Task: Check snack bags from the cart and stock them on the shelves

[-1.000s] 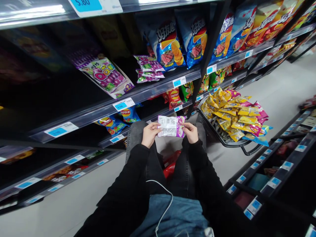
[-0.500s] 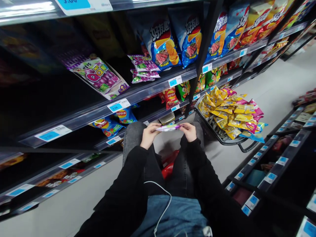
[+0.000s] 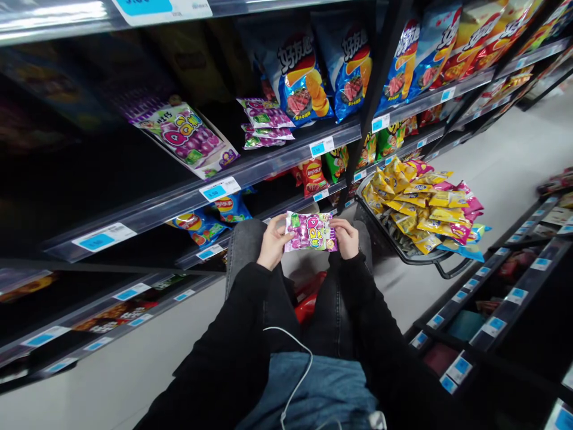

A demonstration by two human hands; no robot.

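Observation:
Between my hands, above my knees, is a purple and white bag of QQ gummy candy (image 3: 308, 232), its printed face turned up toward me. My left hand (image 3: 272, 243) pinches one end, thumb on the front. My right hand (image 3: 346, 237) grips the other end with fingers closed. On the shelf ahead, a row of matching gummy bags (image 3: 190, 136) leans back at the left. A small stack of the same gummy bags (image 3: 266, 122) lies further right, beside large blue chip bags (image 3: 299, 77).
At my right stands a dark basket (image 3: 403, 254) heaped with yellow and pink snack bags (image 3: 421, 206). Smaller blue chip bags (image 3: 197, 227) sit on the lower shelf. A second low shelf (image 3: 492, 322) runs along the right. A white cable (image 3: 298, 382) hangs over my lap.
The gummy bag has been tipped from nearly edge-on to face up, so its front print shows. Both hands keep their hold. The view has shifted slightly.

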